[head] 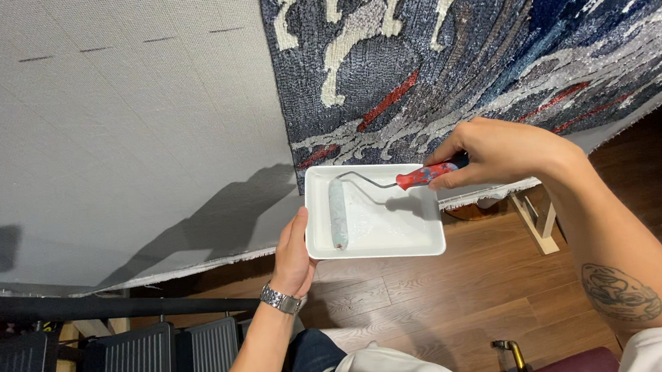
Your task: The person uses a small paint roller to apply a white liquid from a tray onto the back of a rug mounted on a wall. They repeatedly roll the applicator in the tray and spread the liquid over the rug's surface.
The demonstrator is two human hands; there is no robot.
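My left hand (pixel 293 253), with a metal watch on the wrist, holds a white rectangular tray (pixel 415 238) by its left edge, in the air in front of a stretched grey cloth (pixel 103 134). My right hand (pixel 500 151) grips the red handle of a small paint roller (pixel 339 213). The roller's pale sleeve rests inside the tray at its left end, lying front to back. A thin wet film shows on the tray floor beside the roller.
A tufted rug (pixel 478 37) in dark blue, grey, cream and red covers the right part of the cloth. Below lie a wooden floor (pixel 436 296), black step treads (pixel 136 371) at lower left and a wooden frame leg (pixel 538 224) at right.
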